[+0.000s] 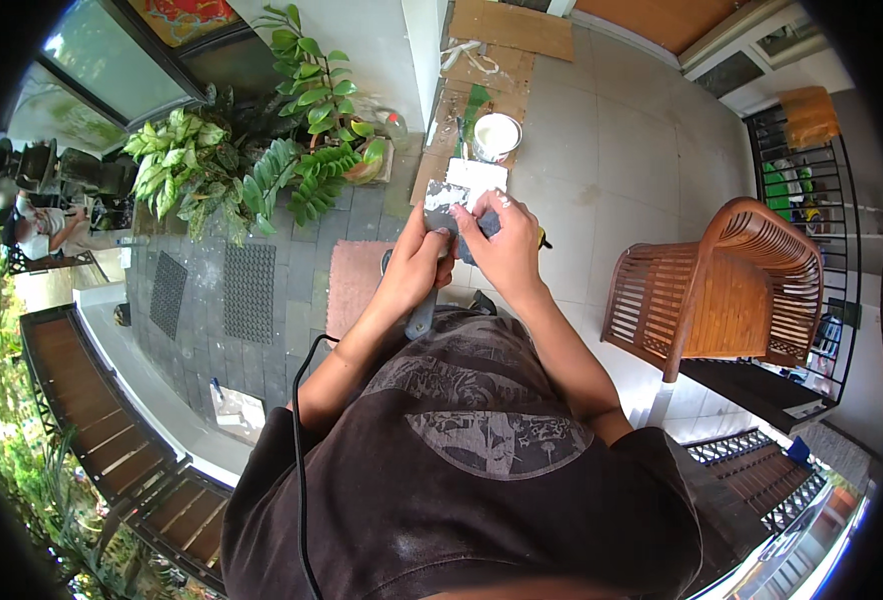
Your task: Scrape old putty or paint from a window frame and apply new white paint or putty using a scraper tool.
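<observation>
My left hand (420, 262) is wrapped round a putty knife (422, 316), its grey handle end showing below the fist. The grey blade, smeared with white paste (448, 192), points away from me. My right hand (505, 248) has bent fingers with white paste on them, pinching at the blade's right edge. Something dark lies partly under the right palm; I cannot make out what it is. Just beyond the blade is a flat white piece (477, 175), and past that stands an open white tub (497, 136) with white stuff inside.
Cardboard (512, 32) lies along the wall beyond the tub. Potted plants (312, 165) stand to the left, near a pinkish mat (354, 285) and dark floor mats (250, 292). A wooden armchair (722, 285) is at my right. A black cable (299, 470) runs down my left side.
</observation>
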Demonstrator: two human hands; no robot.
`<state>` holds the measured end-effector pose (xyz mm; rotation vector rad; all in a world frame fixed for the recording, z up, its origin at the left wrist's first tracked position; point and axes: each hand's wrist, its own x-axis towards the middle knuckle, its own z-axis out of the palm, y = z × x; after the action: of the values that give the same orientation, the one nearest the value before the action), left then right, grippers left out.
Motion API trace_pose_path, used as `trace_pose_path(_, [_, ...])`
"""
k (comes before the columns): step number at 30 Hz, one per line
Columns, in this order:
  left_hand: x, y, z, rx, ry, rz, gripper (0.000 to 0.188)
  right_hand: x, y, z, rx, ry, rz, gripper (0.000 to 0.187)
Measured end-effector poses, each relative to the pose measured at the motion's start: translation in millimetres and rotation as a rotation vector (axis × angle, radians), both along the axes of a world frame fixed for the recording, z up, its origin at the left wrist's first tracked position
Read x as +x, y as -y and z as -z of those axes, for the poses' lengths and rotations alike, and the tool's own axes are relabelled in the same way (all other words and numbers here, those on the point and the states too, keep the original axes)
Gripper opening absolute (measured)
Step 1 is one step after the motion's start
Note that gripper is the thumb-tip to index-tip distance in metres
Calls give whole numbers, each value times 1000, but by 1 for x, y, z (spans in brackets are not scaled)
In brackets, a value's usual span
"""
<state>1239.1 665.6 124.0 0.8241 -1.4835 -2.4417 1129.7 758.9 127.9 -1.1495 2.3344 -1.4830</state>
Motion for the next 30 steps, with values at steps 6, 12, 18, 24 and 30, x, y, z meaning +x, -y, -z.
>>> trace_pose_path(6, [-1, -32, -40, -343, 22, 27, 26, -4, -20, -27, -165, -193, -25, 15])
trace_pose_path(12, [2, -64, -52, -774, 17, 24, 18, 1, -54, -46, -191, -203, -24, 16])
trace_pose_path(18, [1, -100, -60, -972, -6, 119, 32, 8, -90, -50, -277, -43, 89, 16])
trace_pose_path(24, [-4, -130, -53, -949, -30, 176, 38, 6, -128, -49, -302, 39, 100, 15])
trace_pose_path(30, [-17, -150, -55, -954, -54, 229, 37, 0, -154, -51, -273, 74, 157, 13])
